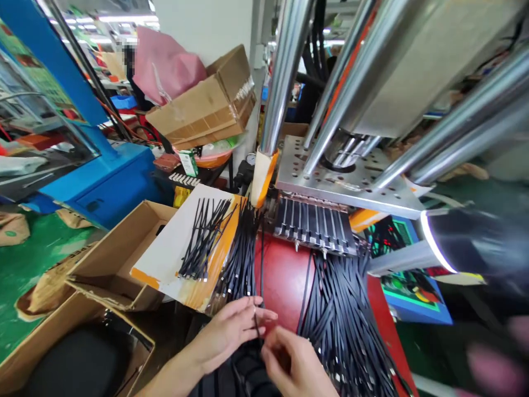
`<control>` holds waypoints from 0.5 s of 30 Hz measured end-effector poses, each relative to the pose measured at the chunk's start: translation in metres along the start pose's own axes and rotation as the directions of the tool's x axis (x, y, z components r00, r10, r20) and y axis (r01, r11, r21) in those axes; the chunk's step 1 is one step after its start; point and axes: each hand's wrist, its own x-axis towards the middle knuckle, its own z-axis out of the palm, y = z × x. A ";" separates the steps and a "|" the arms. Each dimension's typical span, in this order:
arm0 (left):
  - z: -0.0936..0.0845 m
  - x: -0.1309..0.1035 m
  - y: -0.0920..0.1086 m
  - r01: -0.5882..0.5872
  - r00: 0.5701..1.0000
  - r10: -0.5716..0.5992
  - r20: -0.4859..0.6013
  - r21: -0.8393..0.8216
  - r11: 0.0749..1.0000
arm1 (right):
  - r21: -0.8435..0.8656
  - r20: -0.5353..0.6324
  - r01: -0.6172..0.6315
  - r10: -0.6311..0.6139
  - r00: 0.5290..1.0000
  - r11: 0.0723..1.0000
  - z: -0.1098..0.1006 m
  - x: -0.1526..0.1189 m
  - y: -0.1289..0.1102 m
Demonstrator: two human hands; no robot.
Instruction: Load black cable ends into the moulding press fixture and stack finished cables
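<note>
My left hand reaches in from the bottom, its fingers stretched out and apart. A thin black cable runs across those fingers, with a small shiny spot near its upper part. Just to the right, my right hand is curled, thumb and forefinger pinched on the lower part of this cable. Past my fingertips lies the red work surface. On its right spreads a thick pile of black cables with metal plug ends. Left of it, more black cables lie bunched beside a white board bearing another bundle.
A press with steel rods and a drilled metal plate stands ahead, over a slotted fixture holding several cables. A lamp juts in from the right. Open cardboard boxes stand at left, beside a blue machine.
</note>
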 end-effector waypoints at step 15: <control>0.028 0.044 -0.024 0.017 1.000 -0.007 -0.030 0.333 0.943 | -0.210 -0.352 -0.388 0.301 0.886 0.898 -0.035 -0.009 0.014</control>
